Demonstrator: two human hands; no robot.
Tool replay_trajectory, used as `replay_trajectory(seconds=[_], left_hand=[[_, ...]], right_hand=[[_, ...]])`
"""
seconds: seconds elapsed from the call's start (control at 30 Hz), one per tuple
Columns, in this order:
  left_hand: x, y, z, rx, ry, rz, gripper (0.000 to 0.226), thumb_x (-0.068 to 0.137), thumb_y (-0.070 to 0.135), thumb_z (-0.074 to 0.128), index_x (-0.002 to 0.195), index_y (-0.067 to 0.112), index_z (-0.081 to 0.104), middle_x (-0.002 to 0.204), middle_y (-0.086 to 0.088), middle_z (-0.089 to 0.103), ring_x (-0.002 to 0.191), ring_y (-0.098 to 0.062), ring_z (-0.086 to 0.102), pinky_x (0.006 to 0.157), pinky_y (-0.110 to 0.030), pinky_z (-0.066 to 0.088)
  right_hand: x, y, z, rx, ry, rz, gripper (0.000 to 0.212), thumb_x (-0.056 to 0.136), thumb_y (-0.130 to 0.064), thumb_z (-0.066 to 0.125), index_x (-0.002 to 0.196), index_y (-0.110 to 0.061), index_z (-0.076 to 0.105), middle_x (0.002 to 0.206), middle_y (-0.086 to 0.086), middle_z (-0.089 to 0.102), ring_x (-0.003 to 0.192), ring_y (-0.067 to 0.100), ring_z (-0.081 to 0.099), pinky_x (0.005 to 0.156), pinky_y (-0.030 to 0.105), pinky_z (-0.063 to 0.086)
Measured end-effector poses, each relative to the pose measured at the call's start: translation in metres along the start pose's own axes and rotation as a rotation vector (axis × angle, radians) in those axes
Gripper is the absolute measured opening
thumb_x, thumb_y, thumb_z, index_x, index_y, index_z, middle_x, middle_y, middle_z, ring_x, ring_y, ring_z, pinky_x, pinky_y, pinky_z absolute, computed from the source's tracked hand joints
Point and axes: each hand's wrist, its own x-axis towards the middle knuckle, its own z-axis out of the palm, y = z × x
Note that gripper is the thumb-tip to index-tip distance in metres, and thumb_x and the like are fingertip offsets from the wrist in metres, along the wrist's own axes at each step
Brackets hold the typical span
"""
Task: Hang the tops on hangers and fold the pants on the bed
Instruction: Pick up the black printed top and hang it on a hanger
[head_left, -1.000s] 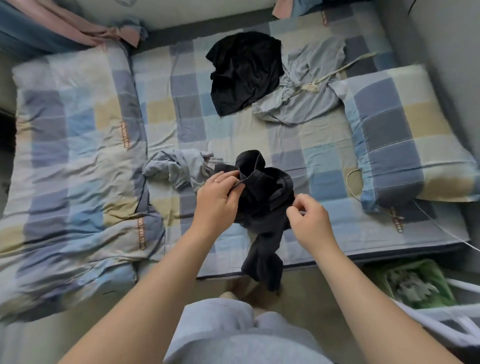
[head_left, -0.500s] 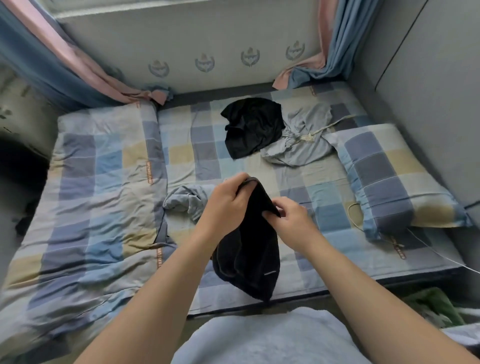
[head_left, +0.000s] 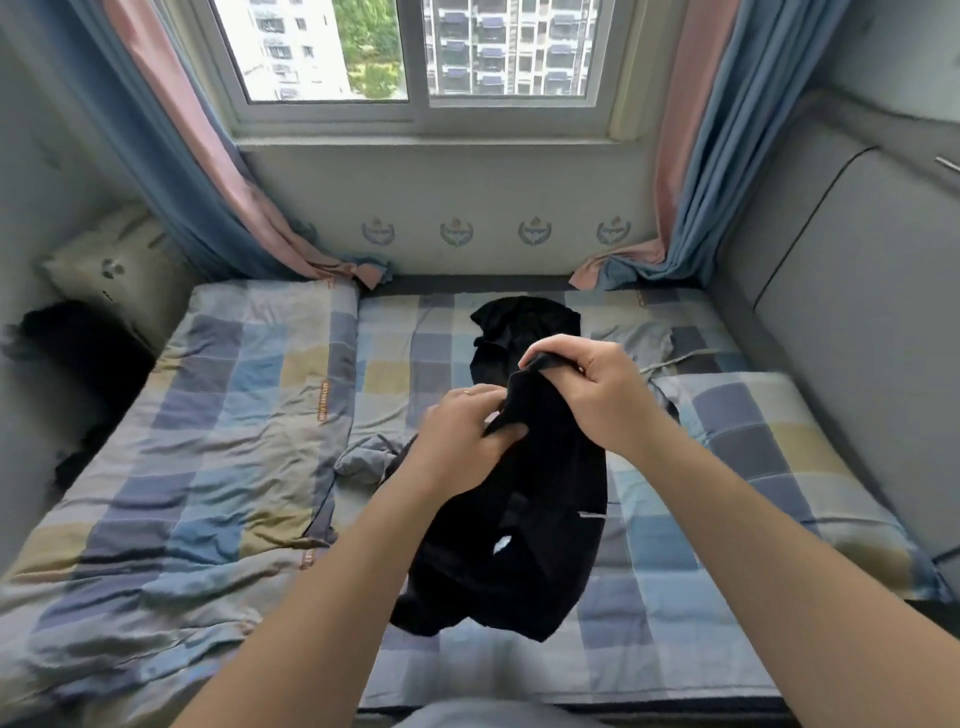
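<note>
A black garment hangs bunched in the air over the checked bed. My left hand pinches a fold of it near the top. My right hand grips its upper edge a little higher and to the right. A second black garment lies crumpled further back on the bed, partly hidden by my hands. A grey garment with a drawstring lies beside it to the right. Another grey-blue garment lies crumpled just left of my left wrist.
A rumpled checked duvet covers the bed's left half and a checked pillow lies on the right. Pink and blue curtains hang at both sides of the window. A grey padded wall bounds the right side.
Both hands have lifted the black garment higher off the bed, and my right hand now holds its top edge above the left. The view has tilted up to take in the window.
</note>
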Motion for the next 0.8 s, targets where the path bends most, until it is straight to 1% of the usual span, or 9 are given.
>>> replay_trajectory(seconds=[0.07,0.13,0.2,0.3,0.43,0.57,0.63,0.7,0.8], left_hand=[[0.001,0.008,0.003,-0.165,0.151,-0.058,0.006,0.098,0.024,0.061,0.092,0.022,0.062,0.084,0.012,0.067,0.081,-0.01,0.061,0.076,-0.035,0.049],[0.005,0.014,-0.001,-0.229,0.285,-0.099,0.024,0.1,0.018,0.057,0.078,0.025,0.05,0.065,0.015,0.056,0.063,-0.007,0.051,0.061,-0.027,0.037],[0.008,0.023,-0.004,-0.232,0.335,-0.087,0.029,0.099,0.013,0.054,0.075,0.028,0.047,0.063,0.015,0.053,0.06,-0.007,0.048,0.057,-0.024,0.035],[0.015,0.039,-0.004,-0.228,0.391,-0.027,0.022,0.095,0.007,0.057,0.081,0.023,0.057,0.069,0.011,0.056,0.067,-0.009,0.054,0.063,-0.022,0.042],[0.023,0.044,-0.004,-0.2,0.511,-0.005,0.013,0.09,0.005,0.065,0.087,0.017,0.067,0.084,0.0,0.055,0.074,-0.008,0.055,0.071,-0.013,0.042],[0.03,0.034,-0.01,-0.222,0.494,-0.084,0.017,0.091,0.004,0.064,0.084,0.018,0.064,0.068,0.004,0.06,0.059,-0.008,0.054,0.057,-0.02,0.041],[0.034,0.031,-0.014,-0.221,0.489,-0.113,0.017,0.092,0.006,0.065,0.083,0.019,0.063,0.064,0.004,0.061,0.056,-0.007,0.054,0.054,-0.022,0.041],[0.038,0.031,-0.021,-0.228,0.512,-0.104,0.014,0.093,0.011,0.068,0.082,0.019,0.063,0.065,0.005,0.063,0.058,-0.008,0.057,0.055,-0.024,0.045],[0.045,0.038,-0.034,-0.243,0.537,-0.054,0.015,0.091,0.013,0.068,0.079,0.021,0.064,0.067,0.005,0.065,0.064,-0.013,0.062,0.059,-0.028,0.05]], right_hand=[[0.006,-0.002,-0.009,0.001,0.02,-0.02,0.024,0.094,0.001,0.056,0.093,-0.014,0.074,0.087,-0.008,0.073,0.087,0.009,0.067,0.082,0.023,0.051],[0.01,0.007,-0.022,-0.099,0.022,0.003,0.022,0.094,-0.003,0.059,0.093,-0.018,0.075,0.077,-0.01,0.071,0.074,0.012,0.066,0.073,0.028,0.053],[0.01,0.023,-0.033,-0.282,0.019,0.04,0.021,0.092,-0.008,0.059,0.09,-0.023,0.073,0.056,-0.015,0.061,0.054,0.009,0.057,0.056,0.024,0.044],[0.003,0.047,-0.036,-0.333,-0.023,0.161,0.014,0.089,-0.013,0.062,0.078,-0.021,0.067,0.053,-0.008,0.055,0.049,0.009,0.047,0.057,0.031,0.041],[-0.005,0.061,-0.029,0.066,-0.002,0.277,0.022,0.097,-0.003,0.051,0.083,-0.018,0.06,0.067,0.014,0.051,0.063,0.019,0.048,0.058,0.042,0.044],[0.006,0.051,-0.031,0.345,0.124,0.25,0.03,0.104,-0.006,0.045,0.087,-0.026,0.06,0.07,0.009,0.048,0.06,0.024,0.038,0.052,0.036,0.034],[0.01,0.047,-0.033,0.409,0.103,0.218,0.03,0.104,-0.01,0.048,0.087,-0.03,0.063,0.068,0.004,0.054,0.057,0.02,0.043,0.05,0.03,0.038],[0.01,0.044,-0.036,0.402,0.011,0.183,0.01,0.098,-0.025,0.06,0.089,-0.028,0.064,0.072,0.003,0.063,0.062,0.022,0.055,0.057,0.032,0.047],[0.012,0.057,-0.035,0.158,-0.163,0.166,0.013,0.083,-0.032,0.078,0.085,-0.033,0.065,0.079,-0.006,0.072,0.073,0.013,0.07,0.067,0.026,0.054]])
